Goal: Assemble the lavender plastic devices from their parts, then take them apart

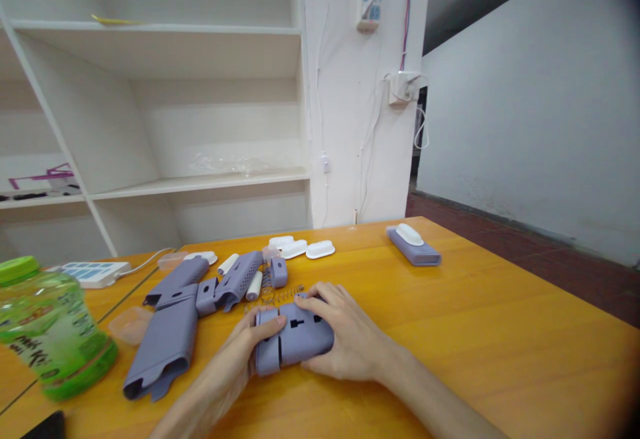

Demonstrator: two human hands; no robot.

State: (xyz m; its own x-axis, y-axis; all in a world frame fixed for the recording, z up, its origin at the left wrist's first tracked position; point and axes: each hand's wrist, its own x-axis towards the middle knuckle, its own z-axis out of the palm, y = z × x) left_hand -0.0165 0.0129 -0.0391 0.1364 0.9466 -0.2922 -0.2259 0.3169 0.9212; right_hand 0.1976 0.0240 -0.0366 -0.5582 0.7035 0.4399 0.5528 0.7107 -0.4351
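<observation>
I take the lavender housing (299,340) as my landmark; it lies flat on the orange table (450,332), close to the near edge and a little left of the middle. My left hand (245,352) clamps its left end, thumb laid across the top face. My right hand (345,339) covers its right end, fingers curled over the far edge and closed on it, so both hands grip the same piece. The housing shows a seam between a short left section and a longer right one, with small slots on top.

Left of the housing lies a large lavender sleeve (163,349), open end toward me. Further left stands a green-capped clear bottle (47,329), with a small clear lid (131,324) between it and the sleeve.

Just behind the housing a thin wire spring (273,295) lies on the wood. Beyond that sit more lavender shell parts (220,282) and a white cylinder (254,285). Further back are three white oval caps (303,247). Far left of them rests a white power strip (95,272).

Well to the right and behind the housing lies a lavender block with a white cap (414,244). Behind everything stands a white shelf unit (175,112)
</observation>
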